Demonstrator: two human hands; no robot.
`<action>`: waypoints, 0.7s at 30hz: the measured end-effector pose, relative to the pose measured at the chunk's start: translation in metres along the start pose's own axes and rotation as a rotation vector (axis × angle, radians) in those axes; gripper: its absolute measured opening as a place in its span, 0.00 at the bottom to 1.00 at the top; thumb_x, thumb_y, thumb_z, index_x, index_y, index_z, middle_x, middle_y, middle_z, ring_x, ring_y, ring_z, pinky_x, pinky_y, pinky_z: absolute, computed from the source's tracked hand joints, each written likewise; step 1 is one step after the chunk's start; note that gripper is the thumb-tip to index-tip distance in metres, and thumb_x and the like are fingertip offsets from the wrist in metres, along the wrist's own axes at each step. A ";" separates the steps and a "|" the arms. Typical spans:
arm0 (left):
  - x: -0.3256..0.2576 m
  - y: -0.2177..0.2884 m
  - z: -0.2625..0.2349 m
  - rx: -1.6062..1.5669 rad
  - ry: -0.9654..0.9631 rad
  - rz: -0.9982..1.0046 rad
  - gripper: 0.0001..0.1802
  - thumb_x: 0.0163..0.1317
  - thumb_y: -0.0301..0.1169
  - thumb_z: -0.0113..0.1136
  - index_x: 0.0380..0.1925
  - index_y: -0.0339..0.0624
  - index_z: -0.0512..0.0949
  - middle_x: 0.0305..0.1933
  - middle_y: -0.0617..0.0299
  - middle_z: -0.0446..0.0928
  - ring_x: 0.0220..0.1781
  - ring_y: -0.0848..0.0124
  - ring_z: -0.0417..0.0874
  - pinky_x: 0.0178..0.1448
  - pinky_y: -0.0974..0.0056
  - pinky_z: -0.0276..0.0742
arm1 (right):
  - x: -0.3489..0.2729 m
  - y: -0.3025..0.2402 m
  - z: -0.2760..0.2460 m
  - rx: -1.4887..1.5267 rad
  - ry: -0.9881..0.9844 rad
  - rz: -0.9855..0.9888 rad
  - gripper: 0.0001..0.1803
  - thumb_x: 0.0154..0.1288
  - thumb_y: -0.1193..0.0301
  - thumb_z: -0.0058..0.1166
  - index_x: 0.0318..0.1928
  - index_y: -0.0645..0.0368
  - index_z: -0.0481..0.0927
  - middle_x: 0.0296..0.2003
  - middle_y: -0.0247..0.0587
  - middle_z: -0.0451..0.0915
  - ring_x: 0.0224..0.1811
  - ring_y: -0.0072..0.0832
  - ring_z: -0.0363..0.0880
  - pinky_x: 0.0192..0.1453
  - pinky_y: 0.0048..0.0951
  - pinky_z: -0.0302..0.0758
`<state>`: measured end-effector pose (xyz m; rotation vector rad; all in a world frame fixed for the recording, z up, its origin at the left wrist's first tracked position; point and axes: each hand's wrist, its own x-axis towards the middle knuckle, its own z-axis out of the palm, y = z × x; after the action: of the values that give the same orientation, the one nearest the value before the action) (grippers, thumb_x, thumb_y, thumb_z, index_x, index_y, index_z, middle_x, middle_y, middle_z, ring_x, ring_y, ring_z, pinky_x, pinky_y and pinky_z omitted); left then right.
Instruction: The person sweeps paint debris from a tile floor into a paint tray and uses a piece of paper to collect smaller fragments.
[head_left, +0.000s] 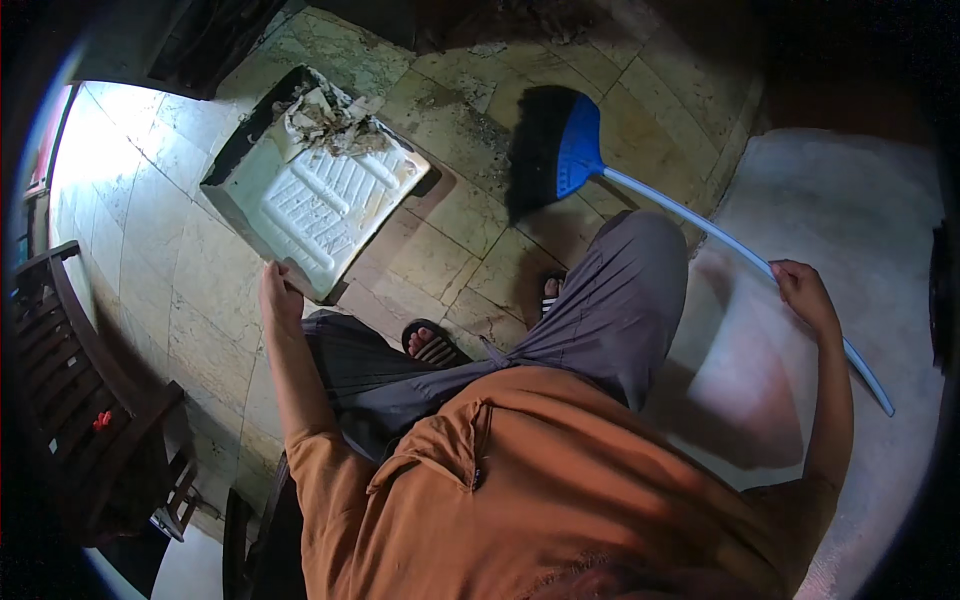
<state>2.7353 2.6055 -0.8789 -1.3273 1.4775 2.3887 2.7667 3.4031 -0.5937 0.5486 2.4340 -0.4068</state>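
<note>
A white ribbed paint tray [355,240] is tilted over the floor at the left, its near corner gripped by my left hand [281,292]. Crumpled, dirty scraps [325,120] and grey debris lie in the tray's far, dark-stained end. My right hand [804,293] is closed around the pale blue handle of a broom [578,150]. The broom has a blue head and black bristles, which point left toward the tray across a short gap. Whether the bristles touch the floor I cannot tell.
Dark dirt [480,125] is scattered on the tiled floor [440,250] between tray and broom. A dark slatted wooden bench [75,370] stands at the left, a small red thing on it. A pale raised surface [850,200] fills the right side. My sandalled feet [432,343] are below.
</note>
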 end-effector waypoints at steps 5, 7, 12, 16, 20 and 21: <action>-0.002 -0.007 0.007 0.063 -0.001 0.091 0.02 0.55 0.27 0.50 0.26 0.42 0.68 0.33 0.62 0.67 0.39 0.67 0.71 0.51 0.59 0.70 | 0.031 -0.026 0.020 -0.001 -0.028 -0.042 0.19 0.73 0.60 0.48 0.44 0.64 0.82 0.20 0.33 0.73 0.21 0.22 0.69 0.30 0.27 0.69; 0.003 -0.012 0.012 -0.052 0.065 0.012 0.03 0.55 0.27 0.50 0.26 0.42 0.68 0.33 0.62 0.68 0.38 0.67 0.71 0.51 0.60 0.70 | 0.038 -0.030 0.020 -0.012 -0.020 -0.032 0.19 0.73 0.60 0.48 0.44 0.63 0.82 0.20 0.32 0.73 0.22 0.21 0.69 0.30 0.27 0.69; 0.001 -0.018 0.010 0.002 0.140 0.057 0.03 0.54 0.26 0.52 0.24 0.42 0.69 0.31 0.62 0.68 0.38 0.67 0.72 0.50 0.61 0.70 | 0.039 -0.010 -0.042 -0.057 0.103 -0.104 0.17 0.72 0.61 0.51 0.47 0.63 0.83 0.21 0.32 0.73 0.23 0.20 0.69 0.29 0.26 0.69; 0.002 -0.026 -0.005 0.098 0.083 0.180 0.02 0.53 0.25 0.52 0.24 0.41 0.70 0.32 0.62 0.69 0.40 0.65 0.73 0.52 0.60 0.70 | 0.037 -0.023 -0.077 -0.198 0.175 -0.095 0.18 0.70 0.61 0.53 0.49 0.63 0.83 0.25 0.36 0.77 0.27 0.21 0.73 0.33 0.26 0.71; 0.005 -0.029 0.023 -0.017 0.093 0.114 0.00 0.52 0.24 0.50 0.25 0.40 0.70 0.33 0.60 0.72 0.41 0.63 0.74 0.53 0.58 0.71 | 0.047 -0.023 -0.071 -0.292 0.327 -0.304 0.18 0.69 0.63 0.54 0.51 0.62 0.82 0.35 0.43 0.82 0.34 0.27 0.78 0.41 0.29 0.74; -0.016 -0.022 0.023 0.003 0.122 0.143 0.00 0.52 0.24 0.50 0.25 0.40 0.70 0.33 0.60 0.72 0.41 0.63 0.74 0.53 0.58 0.71 | 0.071 -0.014 -0.062 -0.301 0.319 -0.434 0.17 0.69 0.64 0.55 0.51 0.61 0.82 0.39 0.44 0.83 0.36 0.30 0.79 0.44 0.30 0.74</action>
<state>2.7404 2.6407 -0.8795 -1.4377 1.6604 2.4266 2.6772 3.4365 -0.5873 -0.0568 2.8541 -0.1223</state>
